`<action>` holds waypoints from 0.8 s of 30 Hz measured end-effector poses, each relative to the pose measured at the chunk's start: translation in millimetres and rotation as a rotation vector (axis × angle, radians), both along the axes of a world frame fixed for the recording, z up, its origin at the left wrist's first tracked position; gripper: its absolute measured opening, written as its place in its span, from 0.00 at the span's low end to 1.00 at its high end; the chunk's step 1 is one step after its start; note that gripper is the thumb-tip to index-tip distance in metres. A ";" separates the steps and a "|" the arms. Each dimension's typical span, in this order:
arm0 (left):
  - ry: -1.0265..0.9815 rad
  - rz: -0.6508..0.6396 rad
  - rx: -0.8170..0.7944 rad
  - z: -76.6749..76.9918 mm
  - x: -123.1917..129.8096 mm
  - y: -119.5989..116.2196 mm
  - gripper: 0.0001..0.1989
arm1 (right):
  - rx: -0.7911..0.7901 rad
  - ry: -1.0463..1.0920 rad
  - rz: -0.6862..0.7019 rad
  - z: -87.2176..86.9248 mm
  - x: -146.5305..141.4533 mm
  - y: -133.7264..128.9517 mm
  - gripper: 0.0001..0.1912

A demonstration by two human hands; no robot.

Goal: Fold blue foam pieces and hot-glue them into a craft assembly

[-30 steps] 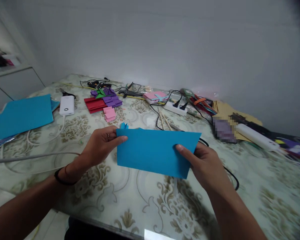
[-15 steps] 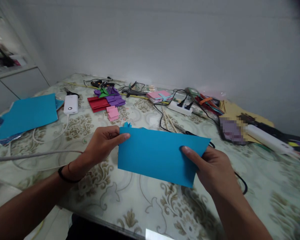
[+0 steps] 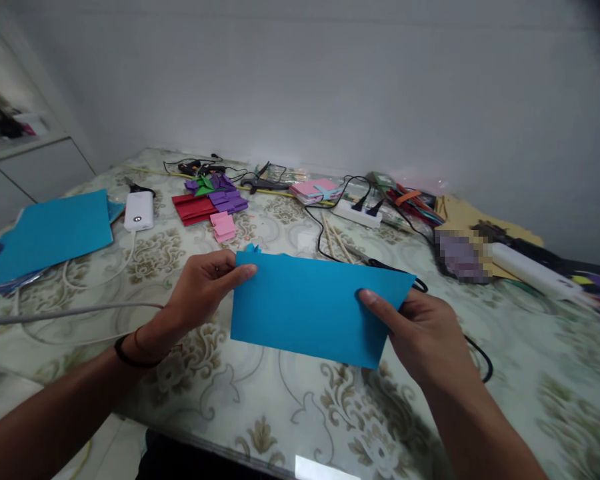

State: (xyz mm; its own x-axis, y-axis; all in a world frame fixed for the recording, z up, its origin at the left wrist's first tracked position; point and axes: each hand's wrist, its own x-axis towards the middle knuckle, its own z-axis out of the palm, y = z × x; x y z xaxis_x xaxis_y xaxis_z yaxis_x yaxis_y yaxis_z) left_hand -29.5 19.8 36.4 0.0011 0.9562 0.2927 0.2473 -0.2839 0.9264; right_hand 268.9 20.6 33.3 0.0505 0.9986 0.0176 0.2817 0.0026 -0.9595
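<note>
A rectangular sheet of blue paper (image 3: 305,307) is held up above the table, spread between both hands. My left hand (image 3: 210,287) pinches its upper left corner, thumb in front and the other fingers behind. On the right side, my right hand (image 3: 420,327) grips it with the thumb pressed on the face; the remaining fingers are mostly hidden behind. Small blue paper pieces (image 3: 253,248) peek over the sheet's top edge. Just past the sheet lie scissors (image 3: 375,261), partly covered, and thin wooden sticks (image 3: 336,239).
Blue sheets (image 3: 65,230) and a white power bank (image 3: 139,211) with a cable lie left. Folded red paper (image 3: 195,209), purple paper (image 3: 229,200) and pink paper (image 3: 223,227) sit behind. A power strip (image 3: 357,213), pink bundle (image 3: 316,191) and yellow paper (image 3: 473,217) lie farther back.
The hands and the blue sheet keep nearly the same pose, with the sheet slightly further left in view. The camera view has shifted a little.
</note>
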 end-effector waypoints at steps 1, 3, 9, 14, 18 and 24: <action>-0.001 0.001 0.003 0.2 0.0 -0.1 0.25 | 0.006 -0.004 0.002 -0.5 0.2 0.0 0.23; 0.003 0.005 0.010 0.3 -0.2 -0.4 0.25 | 0.014 -0.011 0.004 -1.8 1.0 -0.1 0.24; 0.004 -0.001 0.011 -1.1 -1.8 -0.7 0.26 | 0.030 -0.037 -0.002 -1.0 1.7 -1.7 0.25; -0.041 -0.076 0.003 -2.8 -5.1 -1.6 0.12 | 0.032 -0.061 0.037 0.2 1.4 -1.9 0.25; 0.107 -0.120 0.067 -0.8 -9.1 -3.9 0.18 | 0.021 -0.095 0.088 1.8 1.6 -2.6 0.25; 0.333 -0.169 0.090 2.1 -11.2 -5.9 0.12 | 0.035 -0.142 0.100 5.9 0.5 -3.1 0.22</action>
State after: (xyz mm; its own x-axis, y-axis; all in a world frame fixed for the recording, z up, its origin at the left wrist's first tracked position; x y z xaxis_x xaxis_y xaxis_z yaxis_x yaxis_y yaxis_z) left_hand -40.7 14.0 38.5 0.2662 0.9049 0.3321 0.4735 -0.4228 0.7726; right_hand 269.5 17.4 39.1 -0.0545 0.9971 0.0525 0.4115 0.0703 -0.9087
